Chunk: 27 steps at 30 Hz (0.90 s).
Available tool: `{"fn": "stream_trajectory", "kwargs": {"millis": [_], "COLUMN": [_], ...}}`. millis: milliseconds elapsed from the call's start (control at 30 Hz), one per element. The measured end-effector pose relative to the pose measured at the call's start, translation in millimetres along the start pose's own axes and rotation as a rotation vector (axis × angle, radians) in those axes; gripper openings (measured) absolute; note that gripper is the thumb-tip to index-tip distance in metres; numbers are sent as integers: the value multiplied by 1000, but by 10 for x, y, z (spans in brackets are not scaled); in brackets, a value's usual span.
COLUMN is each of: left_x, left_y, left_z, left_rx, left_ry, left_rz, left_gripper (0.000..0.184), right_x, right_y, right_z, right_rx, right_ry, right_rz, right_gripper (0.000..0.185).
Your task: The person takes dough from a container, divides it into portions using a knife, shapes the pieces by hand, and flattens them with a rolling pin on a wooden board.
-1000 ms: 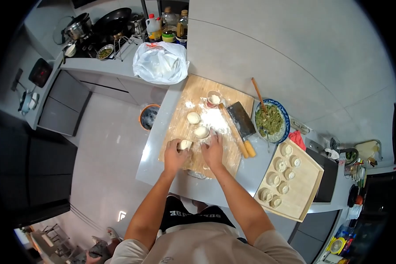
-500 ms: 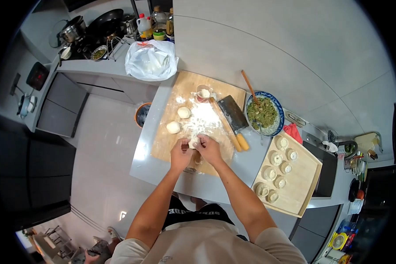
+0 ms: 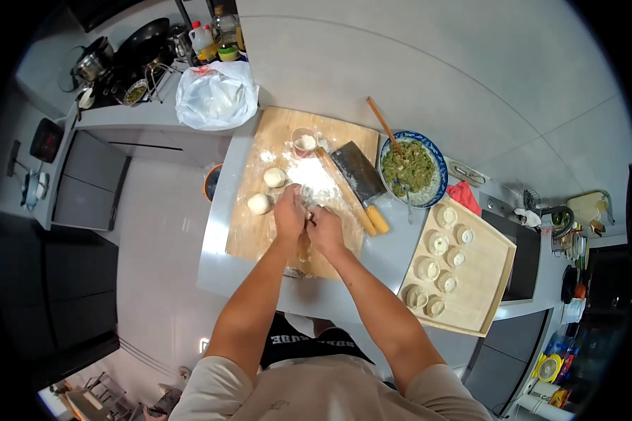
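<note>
My left hand [image 3: 290, 214] and my right hand [image 3: 324, 228] meet over the floured wooden board [image 3: 249, 235]. Their fingers are closed around a piece of dough, which they now almost entirely cover. Two round dough balls, one nearer [image 3: 258, 204] and one farther [image 3: 274, 177], lie to the left of my hands. Beyond my fingers is a patch of white flour [image 3: 309, 175], with a small cup of flour [image 3: 304, 142] behind it. A rolling pin [image 3: 344, 189] lies slantwise right of the flour, beside a cleaver [image 3: 357, 170].
Right of the board stands a blue-rimmed bowl of green filling [image 3: 416, 170] with a wooden stick and a spoon in it. A wooden tray [image 3: 474, 298] carries several shaped dough pieces. Behind on the left are a white plastic bag [image 3: 218, 98] and a stove with pans.
My hands have closed in over the dough, the left rising slightly and hiding it. The whole view has shifted, so the board and bowl appear farther left.
</note>
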<state>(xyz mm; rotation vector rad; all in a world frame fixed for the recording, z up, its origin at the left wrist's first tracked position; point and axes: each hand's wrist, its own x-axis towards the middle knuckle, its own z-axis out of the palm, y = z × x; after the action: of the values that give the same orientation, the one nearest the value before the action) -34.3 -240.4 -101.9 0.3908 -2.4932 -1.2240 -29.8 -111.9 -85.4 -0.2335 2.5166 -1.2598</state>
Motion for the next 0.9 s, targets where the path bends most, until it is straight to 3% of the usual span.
{"fn": "stream_trajectory", "kwargs": {"millis": [67, 100, 133, 200, 233, 267, 333, 367, 533, 600, 667, 700, 733, 800, 833, 900], "left_x": [-79, -177, -289, -467, -470, -489, -497, -468, -399, -481, -509, -512, -529, -527, -503, -549], "left_y": [132, 206, 179, 90, 74, 51, 30, 21, -74, -112, -127, -119, -115, -74, -55, -6], "left_z": [-44, -139, -194, -301, -299, -301, -354, -380, -400, -433, -443, -478, -513, -547, -531, -502], "left_rx": [-714, -521, -523, -99, -101, -106, -105, -79, -66, -99, -93, -85, -80, -85, -88, -4], "left_ry": [40, 30, 28, -111, -108, -119, -130, -135, -64, -39, 2, 34, 29, 6, 11, 36], "left_rz": [-482, -454, -447, 37, 38, 12, -24, -3, 77, -60, -67, -74, -77, -141, -139, -147], "left_gripper": [35, 37, 37, 36, 36, 35, 34, 32, 35, 35, 35, 35, 35, 30, 30, 36], "right_x": [-91, -216, -257, -274, -172, -59, 160, 237, 321, 284, 446, 456, 368, 116, 29, -261], "right_y": [-74, -93, -47, 61, 104, 117, 102, 45, 64, 50, 61, 37, 43, 7, 1, -2], "right_z": [-150, -247, -283, -343, -415, -396, -286, -282, -340, -403, -355, -325, -299, -333, -321, -235], "right_rx": [-147, -41, -42, 151, -106, -107, -386, -407, -504, -483, -632, -608, -602, -555, -558, -179], "right_ry": [128, 0, 7, -183, -219, -221, 81, -25, -286, -417, -113, -28, -31, -301, -300, -193], "right_rz": [-297, -298, -300, -266, -198, -196, -459, -329, -315, -287, -352, -522, -519, -314, -318, -267], "right_gripper": [30, 37, 37, 46, 51, 51, 55, 59, 50, 51, 47, 44, 44, 37, 37, 32]}}
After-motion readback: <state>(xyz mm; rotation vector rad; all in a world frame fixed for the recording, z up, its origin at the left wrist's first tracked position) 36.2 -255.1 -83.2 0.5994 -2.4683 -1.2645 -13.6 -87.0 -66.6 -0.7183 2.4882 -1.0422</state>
